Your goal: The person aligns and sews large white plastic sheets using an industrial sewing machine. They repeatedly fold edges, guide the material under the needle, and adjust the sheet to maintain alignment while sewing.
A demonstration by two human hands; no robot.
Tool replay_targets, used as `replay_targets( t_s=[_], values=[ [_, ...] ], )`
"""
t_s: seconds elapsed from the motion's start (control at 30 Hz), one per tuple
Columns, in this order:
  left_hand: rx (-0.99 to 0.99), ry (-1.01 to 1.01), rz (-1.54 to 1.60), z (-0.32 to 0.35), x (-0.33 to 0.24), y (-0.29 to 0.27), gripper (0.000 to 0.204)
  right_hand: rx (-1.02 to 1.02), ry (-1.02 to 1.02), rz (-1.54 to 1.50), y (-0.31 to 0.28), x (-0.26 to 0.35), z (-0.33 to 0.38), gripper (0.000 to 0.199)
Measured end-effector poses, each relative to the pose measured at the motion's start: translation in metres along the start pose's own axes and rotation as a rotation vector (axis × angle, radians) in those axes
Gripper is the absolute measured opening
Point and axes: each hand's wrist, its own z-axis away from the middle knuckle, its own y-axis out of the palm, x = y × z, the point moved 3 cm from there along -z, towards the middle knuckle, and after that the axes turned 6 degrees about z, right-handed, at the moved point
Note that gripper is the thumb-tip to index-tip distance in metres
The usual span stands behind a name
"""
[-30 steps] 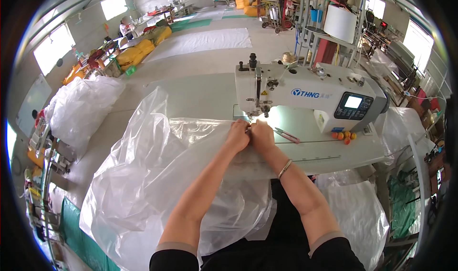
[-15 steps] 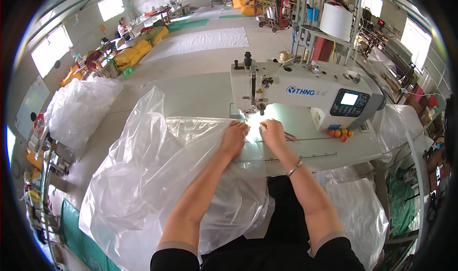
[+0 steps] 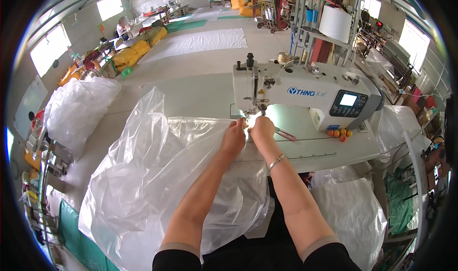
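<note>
Both hands meet just under the needle of the white sewing machine (image 3: pixel 305 97), and between them they pinch the edge of a clear plastic sheet (image 3: pixel 157 175). The left hand (image 3: pixel 234 138) lies flat on the sheet with its fingers closed on the edge; the right hand (image 3: pixel 261 129), just beside it and almost touching it, is closed on the same edge, with a thin bracelet (image 3: pixel 275 161) on its wrist. From the grip, the plastic sheet runs long toward the left and toward the person, so its long axis goes from the needle down to the lower left, where it falls over the table edge in loose folds. The held edge points to the needle. Directly behind the grip stands the head of the machine, which blocks the way forward. To the right of the grip, a pair of scissors (image 3: pixel 285 135) lies on the table (image 3: pixel 334 151), and further right some small orange balls (image 3: pixel 339 133) sit below the machine's screen. Far to the left of the grip a heap of clear plastic (image 3: pixel 78 109) rests, well apart.
</note>
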Motion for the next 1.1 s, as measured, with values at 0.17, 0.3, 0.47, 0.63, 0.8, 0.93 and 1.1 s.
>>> replay_targets(
  t_s=[0.17, 0.3, 0.47, 0.63, 0.8, 0.93, 1.1],
  values=[
    [-0.028, 0.05, 0.004, -0.001, -0.005, -0.002, 0.043, 0.05, 0.098, -0.047, 0.007, -0.002, -0.005, 0.028],
    [-0.023, -0.03, 0.008, -0.003, -0.001, -0.001, 0.042, 0.153, 0.139, -0.232, 0.002, -0.008, -0.014, 0.026],
    [0.009, -0.187, 0.102, -0.006, -0.013, 0.004, 0.043, 0.308, 0.337, -0.792, 0.013, -0.023, -0.027, 0.017],
    [-0.011, -0.173, 0.098, -0.009, -0.007, 0.011, 0.045, 0.138, -0.175, -0.308, 0.013, -0.017, -0.019, 0.017],
    [-0.112, -0.457, 0.481, -0.016, 0.002, 0.002, 0.042, -0.038, -0.506, 0.143, 0.011, 0.002, 0.005, 0.013],
    [-0.141, -0.252, 0.355, -0.02, 0.008, -0.006, 0.031, 0.075, -0.595, 0.313, -0.001, 0.021, 0.014, 0.016],
    [0.02, 0.021, 0.166, -0.02, 0.0, -0.004, 0.024, -0.127, -0.63, 0.219, 0.01, 0.004, 0.024, 0.017]
  ],
)
